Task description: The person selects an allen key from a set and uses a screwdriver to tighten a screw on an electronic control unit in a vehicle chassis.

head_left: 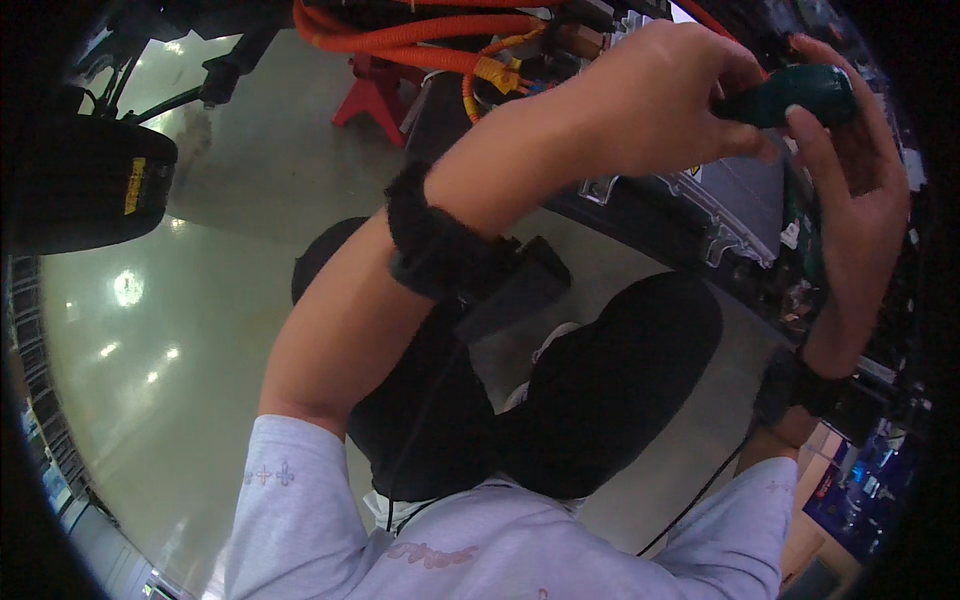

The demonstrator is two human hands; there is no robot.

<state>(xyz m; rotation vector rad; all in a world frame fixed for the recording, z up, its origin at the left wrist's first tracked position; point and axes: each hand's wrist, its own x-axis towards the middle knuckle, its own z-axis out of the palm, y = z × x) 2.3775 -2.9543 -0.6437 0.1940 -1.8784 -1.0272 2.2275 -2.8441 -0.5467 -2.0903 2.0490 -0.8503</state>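
Observation:
Up at the top right, a dark green, rounded piece like a tool handle (805, 95) lies between my two hands, narrowing toward its left end. My left hand (680, 90) reaches across and closes its fingers on that narrow end. The thick end is in my right hand (860, 185), whose thumb presses its lower side while the fingers curve behind it. Whatever the handle joins to is hidden by my left hand. Just below both hands sits a grey metal housing (735, 205) with silver brackets along its edge.
Thick orange cables (430, 40) run along the top, with a red stand (375, 100) under them. A black tyre (90, 180) stands at the left. Black straps (430, 240) circle my wrists, and thin cords trail from them. A blue patterned panel (860, 490) is at the lower right.

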